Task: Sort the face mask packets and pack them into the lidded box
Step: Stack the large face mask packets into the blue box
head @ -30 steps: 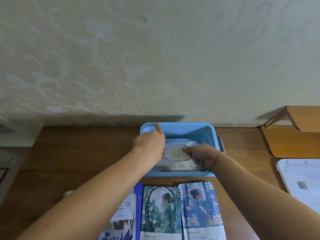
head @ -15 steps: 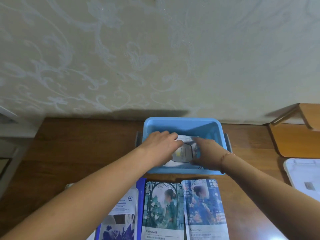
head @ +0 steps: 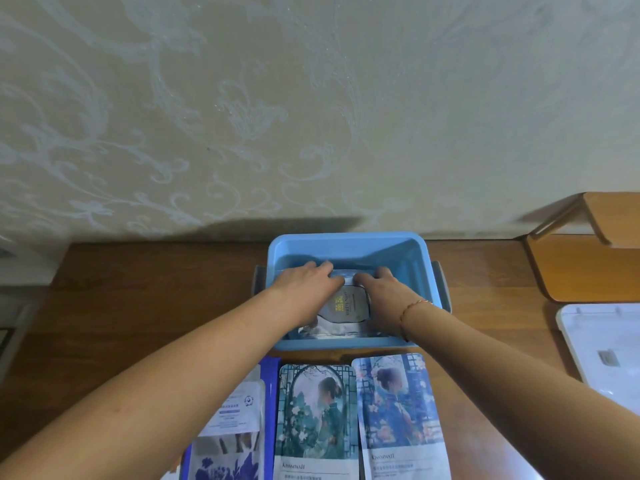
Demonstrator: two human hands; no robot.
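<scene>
A light blue box [head: 346,242] stands open against the wall on the wooden table. Silver face mask packets [head: 349,306] lie flat inside it. My left hand [head: 306,284] rests on the left part of the top packet, fingers stretched toward the far end. My right hand [head: 381,292] presses on its right part, fingers reaching forward over it. Near the front edge lie a green illustrated packet [head: 317,417], a blue illustrated packet [head: 398,414] and a white and blue packet [head: 232,431].
The white box lid [head: 602,355] lies at the right edge of the table. A wooden stand [head: 585,265] sits at the back right. Grey latches [head: 441,285] stick out from the box's sides. Bare wood lies to the left of the box.
Both hands have slid deeper into the box, flattening the silver packet. My left hand came off the box's back rim and now lies on the packet.
</scene>
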